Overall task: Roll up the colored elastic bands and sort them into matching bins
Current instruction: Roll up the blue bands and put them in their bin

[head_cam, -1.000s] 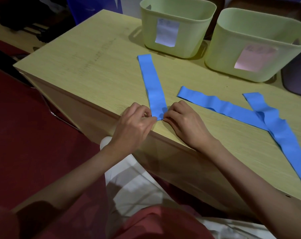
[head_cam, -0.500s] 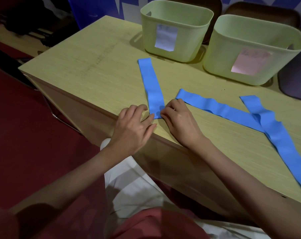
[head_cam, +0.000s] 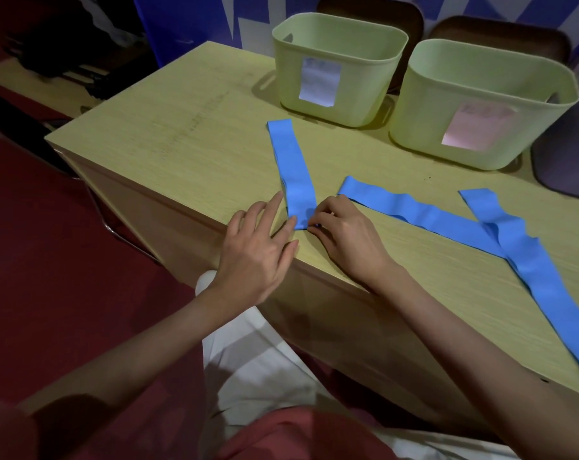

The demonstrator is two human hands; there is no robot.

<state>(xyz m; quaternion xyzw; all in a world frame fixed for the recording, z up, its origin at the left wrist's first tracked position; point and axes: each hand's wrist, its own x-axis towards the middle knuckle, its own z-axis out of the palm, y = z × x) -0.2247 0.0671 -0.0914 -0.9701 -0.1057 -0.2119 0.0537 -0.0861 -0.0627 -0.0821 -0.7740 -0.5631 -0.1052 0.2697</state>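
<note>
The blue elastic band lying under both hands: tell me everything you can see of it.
The blue elastic band is a flat, matte, rubbery-looking strip, lying straight on the pale wooden table. Its far end points toward the left green plastic bin without touching it; its near end sits close to the table edge. The right hand pinches that near end; the left hand touches its left edge with straight fingers. No roll shows yet.

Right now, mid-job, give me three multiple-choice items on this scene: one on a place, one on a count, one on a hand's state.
1. Where do the two green bins stand?
A. at the table's far edge
B. on the floor
C. stacked
2. How many blue bands lie on the table?
A. one
B. three
C. five
3. What is the right hand doing?
A. hanging idle
B. reaching into a bin
C. pinching a band's near end

A: the left bin and the right bin sit side by side at the back of the table.
B: the band being worked, plus two crossed bands.
C: the right hand has fingers curled on that end, while the left hand lies flat beside it.
</note>
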